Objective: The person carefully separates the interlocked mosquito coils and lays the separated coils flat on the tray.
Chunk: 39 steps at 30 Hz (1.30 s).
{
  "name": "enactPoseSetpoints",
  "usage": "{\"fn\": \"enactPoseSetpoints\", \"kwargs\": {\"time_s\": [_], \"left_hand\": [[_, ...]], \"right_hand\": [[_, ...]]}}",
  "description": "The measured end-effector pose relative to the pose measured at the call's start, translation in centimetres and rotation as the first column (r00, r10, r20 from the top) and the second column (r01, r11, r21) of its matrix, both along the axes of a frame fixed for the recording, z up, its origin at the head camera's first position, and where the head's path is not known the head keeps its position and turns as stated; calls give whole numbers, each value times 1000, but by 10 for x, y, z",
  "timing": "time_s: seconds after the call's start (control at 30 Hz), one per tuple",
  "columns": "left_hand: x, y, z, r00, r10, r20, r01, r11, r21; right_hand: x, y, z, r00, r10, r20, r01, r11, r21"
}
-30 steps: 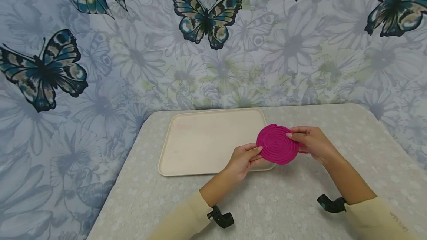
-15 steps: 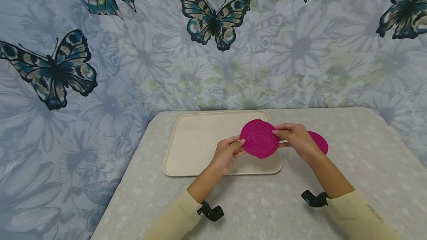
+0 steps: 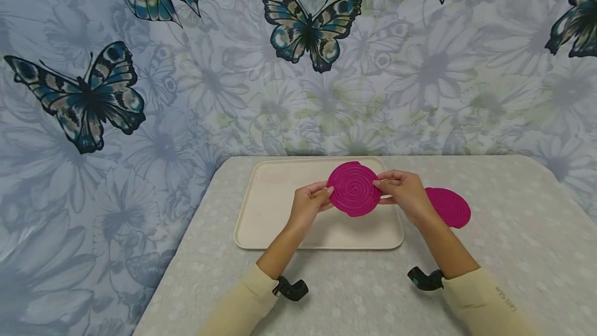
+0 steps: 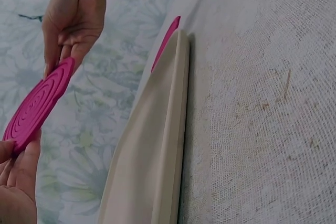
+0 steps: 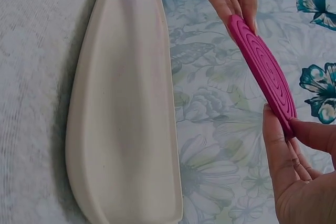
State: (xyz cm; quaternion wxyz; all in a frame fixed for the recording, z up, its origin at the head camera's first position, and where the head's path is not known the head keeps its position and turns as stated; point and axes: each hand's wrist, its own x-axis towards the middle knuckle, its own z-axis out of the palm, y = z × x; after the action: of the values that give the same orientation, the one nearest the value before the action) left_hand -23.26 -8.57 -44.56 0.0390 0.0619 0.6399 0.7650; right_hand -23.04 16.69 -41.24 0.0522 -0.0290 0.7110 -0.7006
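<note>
A round magenta coaster (image 3: 353,189) with a raised spiral pattern is held up over the cream tray (image 3: 272,222), its face tilted toward the head camera. My left hand (image 3: 308,204) pinches its left edge, thumb in front and fingers behind. At the opposite edge, my right hand (image 3: 404,195) pinches it the same way. The right wrist view shows the coaster (image 5: 265,74) almost edge-on between both hands, apart from the tray (image 5: 126,114). A second magenta coaster (image 3: 450,208) lies on the table right of the tray, partly hidden behind the right forearm.
The tray has a low raised rim and stands toward the back of the table (image 3: 354,294), which has a pale patterned cover. Behind it rises a wall covering with flowers and butterflies (image 3: 310,27). Black wrist cameras (image 3: 290,288) sit at both sleeves.
Both hands have carried the coaster leftward, from the tray's right edge to above the tray. The second coaster, mostly hidden earlier, has come into sight. The head view has shifted slightly.
</note>
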Motion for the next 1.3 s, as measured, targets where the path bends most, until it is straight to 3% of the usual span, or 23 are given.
{"fn": "enactPoseSetpoints", "kwargs": {"time_s": [0.13, 0.4, 0.97, 1.3], "left_hand": [[-3, 0, -1, 999, 35, -4, -35, 999, -4], [-5, -2, -1, 995, 93, 34, -95, 992, 86], [-12, -3, -8, 991, 128, -26, -126, 989, 79], [-17, -6, -8, 995, 94, -21, -92, 993, 76]], "right_hand": [[-1, -2, -1, 1000, -18, 5, 18, 1000, 1], [-3, -8, -4, 999, -46, -16, 45, 999, -13], [-5, -13, -6, 995, -92, -35, 93, 995, 36], [-6, -11, -10, 994, -76, -72, 78, 997, 23]]}}
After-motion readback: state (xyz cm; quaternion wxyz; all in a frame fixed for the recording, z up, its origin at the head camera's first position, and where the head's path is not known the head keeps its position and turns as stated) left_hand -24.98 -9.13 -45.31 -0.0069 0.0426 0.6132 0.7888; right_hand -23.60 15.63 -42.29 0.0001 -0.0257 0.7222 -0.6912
